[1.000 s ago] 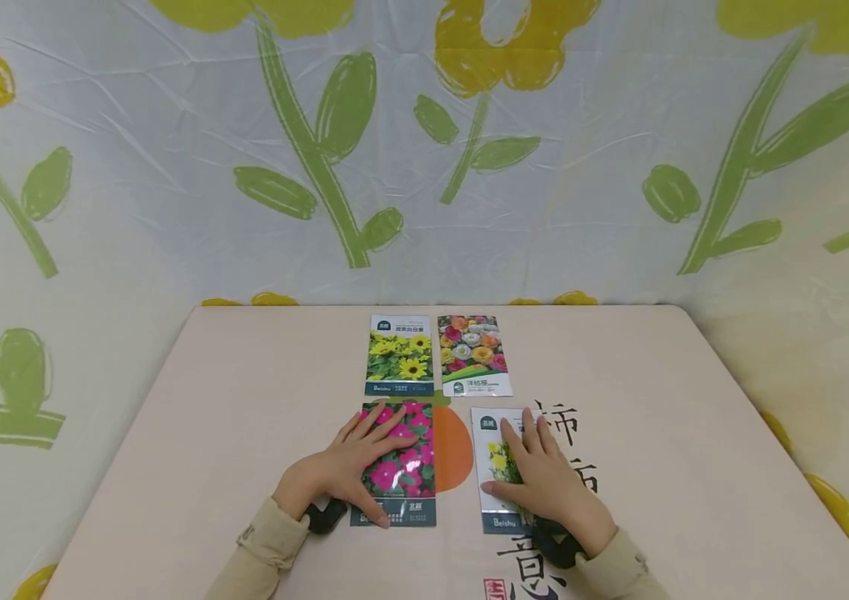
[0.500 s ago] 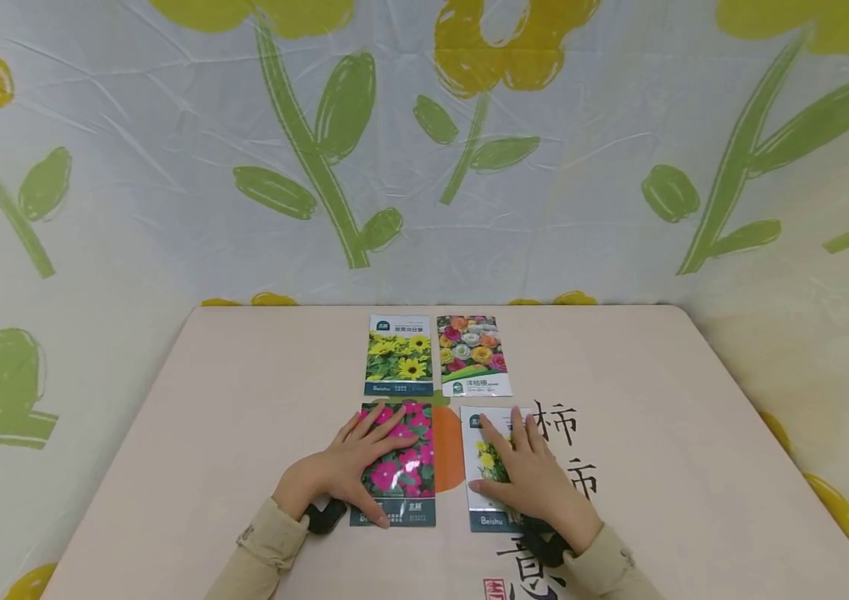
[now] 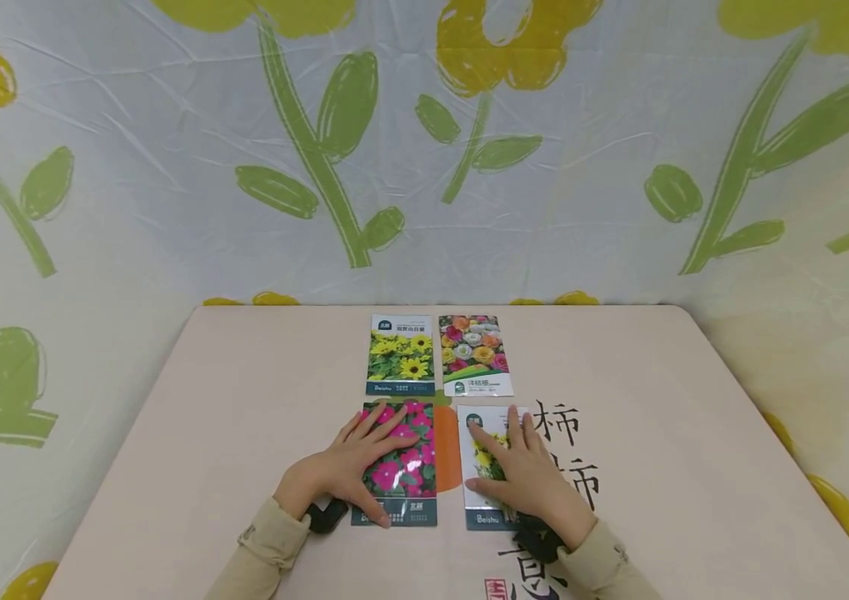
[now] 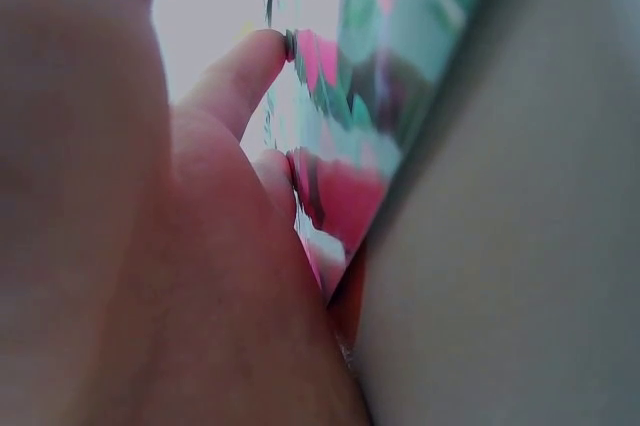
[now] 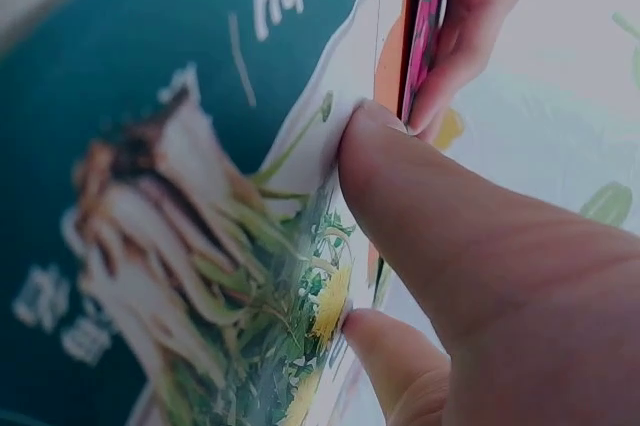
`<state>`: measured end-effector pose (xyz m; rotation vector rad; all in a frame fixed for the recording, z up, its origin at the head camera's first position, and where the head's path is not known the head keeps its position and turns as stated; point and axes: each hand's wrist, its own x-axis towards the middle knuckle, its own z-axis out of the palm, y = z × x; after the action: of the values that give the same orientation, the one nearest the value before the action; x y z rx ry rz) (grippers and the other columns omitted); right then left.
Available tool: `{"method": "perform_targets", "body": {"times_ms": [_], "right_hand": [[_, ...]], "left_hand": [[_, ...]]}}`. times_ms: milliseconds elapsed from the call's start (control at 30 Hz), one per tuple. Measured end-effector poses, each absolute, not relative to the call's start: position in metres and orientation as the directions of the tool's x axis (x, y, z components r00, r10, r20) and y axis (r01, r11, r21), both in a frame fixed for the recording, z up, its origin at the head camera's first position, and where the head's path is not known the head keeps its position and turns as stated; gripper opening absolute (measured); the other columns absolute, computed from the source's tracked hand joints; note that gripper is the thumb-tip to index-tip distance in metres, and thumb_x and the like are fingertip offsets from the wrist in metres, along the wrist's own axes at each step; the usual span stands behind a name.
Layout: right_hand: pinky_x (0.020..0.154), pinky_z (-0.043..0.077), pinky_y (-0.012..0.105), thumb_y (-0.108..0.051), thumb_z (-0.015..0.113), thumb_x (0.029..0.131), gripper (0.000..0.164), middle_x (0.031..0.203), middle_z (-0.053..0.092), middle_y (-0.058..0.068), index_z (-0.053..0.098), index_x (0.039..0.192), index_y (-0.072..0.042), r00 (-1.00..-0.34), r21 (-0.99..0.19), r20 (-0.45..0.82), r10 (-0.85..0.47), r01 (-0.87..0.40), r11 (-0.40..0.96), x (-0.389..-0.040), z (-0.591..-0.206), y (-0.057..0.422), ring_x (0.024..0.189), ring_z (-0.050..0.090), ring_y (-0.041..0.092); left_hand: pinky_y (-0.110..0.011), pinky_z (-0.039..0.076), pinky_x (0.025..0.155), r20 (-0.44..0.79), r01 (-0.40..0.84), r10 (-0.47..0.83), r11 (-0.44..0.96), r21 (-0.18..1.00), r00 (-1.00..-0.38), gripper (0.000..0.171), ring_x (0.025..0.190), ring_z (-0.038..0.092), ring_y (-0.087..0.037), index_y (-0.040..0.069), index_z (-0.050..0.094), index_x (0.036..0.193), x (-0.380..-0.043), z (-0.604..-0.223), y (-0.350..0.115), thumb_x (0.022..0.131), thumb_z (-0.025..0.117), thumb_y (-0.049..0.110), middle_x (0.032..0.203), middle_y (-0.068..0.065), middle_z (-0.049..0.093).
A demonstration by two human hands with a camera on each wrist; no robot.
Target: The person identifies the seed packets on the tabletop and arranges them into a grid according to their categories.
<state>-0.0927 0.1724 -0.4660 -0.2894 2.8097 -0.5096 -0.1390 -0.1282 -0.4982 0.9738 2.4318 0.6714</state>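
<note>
My left hand (image 3: 357,462) lies with spread fingers on a seed packet with pink flowers (image 3: 412,471), its fingertips pressing the glossy front in the left wrist view. To the right, my right hand (image 3: 532,475) rests with fingers spread on a white seed packet with yellow flowers (image 3: 472,500). In the right wrist view the thumb and a fingertip touch the face of this packet (image 5: 130,96), whose dark band reads "Beishu". The hand hides much of its right half. Both packets lie flat, side by side, with a narrow gap between them.
Behind them lie a yellow sunflower packet (image 3: 400,358) and a packet with mixed-colour flowers (image 3: 474,354). The pink table cover (image 3: 244,375) bears an orange print (image 3: 450,454) and black characters (image 3: 557,423). A flower-patterned cloth (image 3: 544,250) hangs around the table.
My right hand has slid the white packet left, nearer the pink-flowered one, and straightened it slightly. My left hand has stayed in place.
</note>
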Motion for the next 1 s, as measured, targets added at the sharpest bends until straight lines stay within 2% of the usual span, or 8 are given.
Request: {"method": "perform_targets", "body": {"times_ms": [267,667,1000], "right_hand": [[0.105,0.022,0.076,-0.059,0.072,0.083,0.081,0.16,0.006,0.032,0.042,0.152,-0.029,-0.944,-0.351,-0.229,-0.236,-0.146,0.925,-0.096,-0.467,0.168,0.144,0.002,0.057],[0.105,0.023,0.076,-0.058,0.072,0.083,0.082,0.161,0.003,0.031,0.041,0.153,-0.03,-0.942,-0.389,-0.238,-0.236,-0.131,0.912,-0.096,-0.466,0.16,0.144,-0.001,0.056],[0.105,0.023,0.076,-0.057,0.073,0.083,0.082,0.161,0.002,0.031,0.041,0.153,-0.029,-0.945,-0.402,-0.22,-0.241,-0.137,0.905,-0.097,-0.47,0.158,0.144,-0.002,0.056]], "left_hand": [[-0.059,-0.007,0.117,-0.205,0.518,0.727,0.63,0.579,-0.655,0.112,0.151,-0.015,-0.03,0.035,0.031,0.156,-0.139,-0.497,-0.128,0.062,0.085,0.064,0.167,0.003,-0.003],[-0.059,-0.007,0.117,-0.201,0.526,0.74,0.616,0.587,-0.642,0.112,0.151,-0.015,-0.03,0.035,0.03,0.156,-0.141,-0.497,-0.127,0.063,0.085,0.063,0.167,0.003,-0.004],[-0.059,-0.006,0.118,-0.199,0.513,0.723,0.63,0.583,-0.662,0.113,0.149,-0.02,-0.032,0.037,0.031,0.155,-0.14,-0.496,-0.128,0.061,0.086,0.063,0.167,0.005,-0.005]]}}
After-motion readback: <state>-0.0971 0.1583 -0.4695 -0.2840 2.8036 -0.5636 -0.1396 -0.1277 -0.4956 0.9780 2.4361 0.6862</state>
